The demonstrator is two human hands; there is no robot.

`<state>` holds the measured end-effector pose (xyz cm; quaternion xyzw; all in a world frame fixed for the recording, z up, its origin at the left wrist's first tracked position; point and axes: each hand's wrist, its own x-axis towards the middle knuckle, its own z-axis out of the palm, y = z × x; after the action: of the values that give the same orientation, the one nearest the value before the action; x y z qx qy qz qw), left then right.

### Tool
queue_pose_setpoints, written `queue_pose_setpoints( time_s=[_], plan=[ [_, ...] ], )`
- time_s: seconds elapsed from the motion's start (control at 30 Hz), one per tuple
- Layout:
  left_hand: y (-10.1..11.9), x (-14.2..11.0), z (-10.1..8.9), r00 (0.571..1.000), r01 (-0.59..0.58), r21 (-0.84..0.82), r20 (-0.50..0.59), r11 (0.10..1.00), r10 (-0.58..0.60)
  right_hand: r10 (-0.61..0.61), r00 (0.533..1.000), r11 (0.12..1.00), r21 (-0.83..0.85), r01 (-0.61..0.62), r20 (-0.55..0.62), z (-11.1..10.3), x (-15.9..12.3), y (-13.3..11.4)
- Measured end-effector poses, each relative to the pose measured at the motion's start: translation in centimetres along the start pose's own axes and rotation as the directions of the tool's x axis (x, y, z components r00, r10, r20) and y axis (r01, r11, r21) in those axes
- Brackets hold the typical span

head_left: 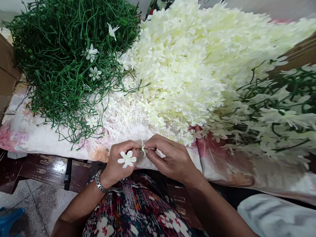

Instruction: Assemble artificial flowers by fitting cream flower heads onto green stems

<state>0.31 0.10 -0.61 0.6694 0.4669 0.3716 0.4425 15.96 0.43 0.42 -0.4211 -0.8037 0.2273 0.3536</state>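
Note:
My left hand (122,159), with a metal watch on the wrist, is closed, its thumb and finger pinching a bit of green stem. A white artificial flower (127,159) with open petals shows against the back of its fingers. My right hand (172,159) is closed in a pinch on a small white flower piece (142,148) right at the left fingertips. Both hands nearly meet above the front edge of a floral cloth (52,136). Behind them lie a heap of green plastic stems (68,66) and a large pile of cream-white petals (182,62).
Thin white stamens (124,114) lie between the two heaps. Finished-looking white flowers on green stems (279,117) are bunched at the right. Cardboard (1,58) stands at the far left, and a blue plastic stool (8,224) is on the floor.

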Motion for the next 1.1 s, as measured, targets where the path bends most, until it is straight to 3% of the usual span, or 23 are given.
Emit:
queue_pose_setpoints(
  time_s=[0.4, 0.63, 0.73, 1.1],
  plan=[
    [0.3, 0.1, 0.1, 0.999, 0.017, 0.033, -0.05, 0.999, -0.015, -0.005, 1.0, 1.0, 0.011, 0.005, 0.023, 0.3, 0.6, -0.2],
    [-0.6, 0.1, -0.6, 0.987, 0.155, -0.26, 0.001, 0.953, -0.16, -0.005, 1.0, 0.999, 0.043, 0.005, 0.006, -0.7, 1.2, -0.8],
    [-0.7, -0.1, -0.6, 0.986, 0.15, -0.316, -0.026, 0.937, -0.166, 0.001, 1.0, 0.999, 0.034, -0.001, -0.007, -1.1, 1.2, -1.2],
    [0.1, -0.4, -0.2, 0.995, -0.016, -0.007, -0.1, 1.0, 0.016, -0.018, 1.0, 1.0, 0.007, 0.018, -0.023, -0.2, 0.9, -0.9]
  ],
)
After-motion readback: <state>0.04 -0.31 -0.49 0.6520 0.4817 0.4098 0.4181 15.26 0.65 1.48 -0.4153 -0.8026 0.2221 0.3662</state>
